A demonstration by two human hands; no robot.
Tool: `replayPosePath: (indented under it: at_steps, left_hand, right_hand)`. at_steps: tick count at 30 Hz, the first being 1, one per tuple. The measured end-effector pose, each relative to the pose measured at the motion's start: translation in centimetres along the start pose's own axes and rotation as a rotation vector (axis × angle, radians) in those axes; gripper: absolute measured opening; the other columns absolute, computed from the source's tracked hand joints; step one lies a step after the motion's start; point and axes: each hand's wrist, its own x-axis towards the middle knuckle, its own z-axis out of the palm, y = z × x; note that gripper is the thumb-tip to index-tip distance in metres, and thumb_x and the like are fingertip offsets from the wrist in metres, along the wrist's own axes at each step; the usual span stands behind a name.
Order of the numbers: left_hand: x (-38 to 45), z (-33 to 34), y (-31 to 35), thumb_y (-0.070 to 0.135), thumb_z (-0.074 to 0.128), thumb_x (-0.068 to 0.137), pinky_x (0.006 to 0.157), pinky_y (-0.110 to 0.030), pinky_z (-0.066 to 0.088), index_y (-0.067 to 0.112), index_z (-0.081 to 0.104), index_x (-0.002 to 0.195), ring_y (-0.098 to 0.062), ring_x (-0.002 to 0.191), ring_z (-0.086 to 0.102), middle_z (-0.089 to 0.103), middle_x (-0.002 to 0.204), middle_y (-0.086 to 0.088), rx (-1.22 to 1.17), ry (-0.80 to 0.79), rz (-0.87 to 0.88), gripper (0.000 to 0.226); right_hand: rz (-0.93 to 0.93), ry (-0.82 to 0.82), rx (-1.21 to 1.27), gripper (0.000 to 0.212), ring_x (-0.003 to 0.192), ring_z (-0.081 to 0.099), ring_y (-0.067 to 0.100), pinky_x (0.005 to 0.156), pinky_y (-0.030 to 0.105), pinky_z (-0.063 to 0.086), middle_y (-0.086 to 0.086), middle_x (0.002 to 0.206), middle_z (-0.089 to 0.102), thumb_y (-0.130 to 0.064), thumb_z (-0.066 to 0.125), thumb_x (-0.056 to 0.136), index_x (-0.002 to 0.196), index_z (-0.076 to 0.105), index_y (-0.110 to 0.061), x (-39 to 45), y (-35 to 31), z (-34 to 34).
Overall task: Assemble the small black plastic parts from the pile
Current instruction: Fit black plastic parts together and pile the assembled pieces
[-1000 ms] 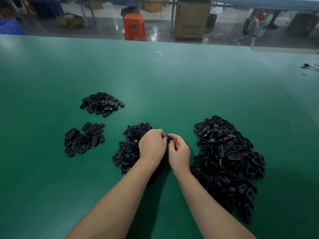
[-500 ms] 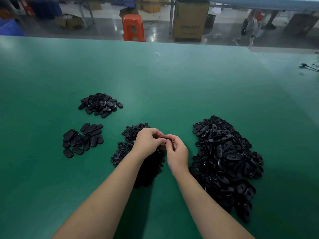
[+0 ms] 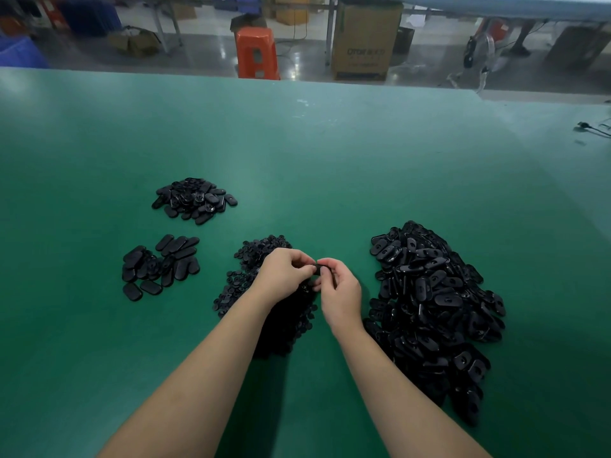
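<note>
My left hand [image 3: 284, 276] and my right hand [image 3: 340, 292] meet above the green table [image 3: 297, 153], fingertips together. Between them both hands pinch a small black plastic part [image 3: 318, 268], mostly hidden by fingers. Under my left hand lies a pile of small round black parts [image 3: 251, 269]. To the right spreads a big pile of oval black parts with holes [image 3: 433, 302].
Two smaller heaps of oval black pieces lie on the left: one farther back [image 3: 193, 200], one nearer [image 3: 162, 264]. Beyond the table's far edge stand an orange stool [image 3: 256, 52] and a cardboard box [image 3: 365, 41]. A black cable [image 3: 591, 128] lies at the far right.
Both hands have stayed together over the round-parts pile, shifting slightly; the fingers have reworked their pinch on the small part between them.
</note>
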Motion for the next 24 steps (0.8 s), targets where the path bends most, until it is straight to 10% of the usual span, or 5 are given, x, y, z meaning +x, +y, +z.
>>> replayPosePath:
  at_steps: [24]
  left_hand:
    - [-1.0,1.0,1.9,0.020,0.068,0.087,0.072,-0.022,0.044,0.014,0.076,0.093,-0.014,0.081,0.064,0.073,0.086,0.001,0.176,0.116,-0.010,0.011]
  right_hand:
    - [-0.001,0.004,-0.137,0.023,0.108,0.065,0.020,0.098,0.044,0.052,0.003,0.112,0.071,-0.007,0.056,0.098,0.115,0.069,-0.014,0.2,0.3,0.1]
